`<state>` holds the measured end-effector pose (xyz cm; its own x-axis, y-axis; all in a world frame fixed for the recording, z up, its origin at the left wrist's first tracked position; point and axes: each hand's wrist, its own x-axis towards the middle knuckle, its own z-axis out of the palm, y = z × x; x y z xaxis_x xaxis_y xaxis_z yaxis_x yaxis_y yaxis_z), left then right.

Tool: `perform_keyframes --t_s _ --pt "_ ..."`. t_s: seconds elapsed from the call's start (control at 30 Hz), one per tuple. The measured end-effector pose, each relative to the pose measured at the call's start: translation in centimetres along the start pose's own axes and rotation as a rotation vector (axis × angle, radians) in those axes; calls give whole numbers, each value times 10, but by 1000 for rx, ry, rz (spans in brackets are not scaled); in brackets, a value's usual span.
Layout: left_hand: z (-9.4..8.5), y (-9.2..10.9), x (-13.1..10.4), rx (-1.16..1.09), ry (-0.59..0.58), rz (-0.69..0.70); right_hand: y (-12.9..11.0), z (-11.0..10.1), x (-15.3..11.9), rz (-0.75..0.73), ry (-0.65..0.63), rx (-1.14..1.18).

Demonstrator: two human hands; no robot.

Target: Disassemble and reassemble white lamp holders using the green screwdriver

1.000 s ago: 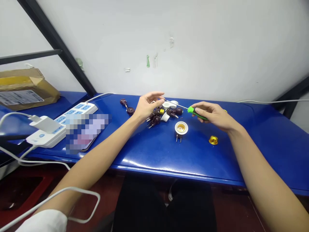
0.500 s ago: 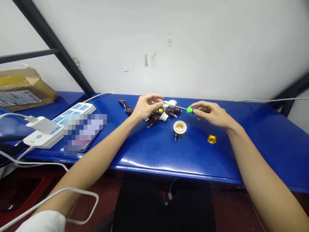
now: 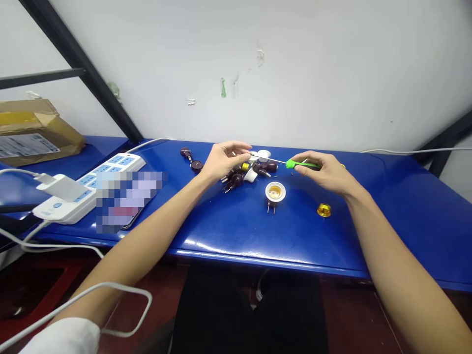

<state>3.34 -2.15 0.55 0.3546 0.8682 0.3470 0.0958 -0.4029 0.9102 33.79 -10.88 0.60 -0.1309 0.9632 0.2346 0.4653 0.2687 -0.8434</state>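
Note:
My right hand (image 3: pixel 322 172) grips the green and black handle of a screwdriver (image 3: pixel 294 164), whose thin shaft points left. At the shaft's tip are the pinched fingers of my left hand (image 3: pixel 226 160); anything else between them is too small to make out. Below my left hand lies a pile of dark plug parts (image 3: pixel 235 181) and white pieces (image 3: pixel 251 174). A round white socket (image 3: pixel 275 192) with a gold inside and two prongs stands nearer the front. To its right rests a gold threaded ring (image 3: pixel 324 210).
A white power strip (image 3: pixel 88 188) with a charger (image 3: pixel 62 187) lies on the left, beside a blurred phone (image 3: pixel 132 201). More dark parts (image 3: pixel 196 166) lie left of the pile. A cardboard box (image 3: pixel 40 132) sits at the far left. White cables cross my left forearm.
The fingers of my right hand have shifted on the screwdriver, and more of its handle shows. My left hand holds nearly the same place. The whole view has moved slightly.

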Motion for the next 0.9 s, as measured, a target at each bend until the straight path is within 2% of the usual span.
perform_keyframes --t_s 0.9 --pt "-4 -3 5 104 9 65 8 2 2 -61 19 -15"
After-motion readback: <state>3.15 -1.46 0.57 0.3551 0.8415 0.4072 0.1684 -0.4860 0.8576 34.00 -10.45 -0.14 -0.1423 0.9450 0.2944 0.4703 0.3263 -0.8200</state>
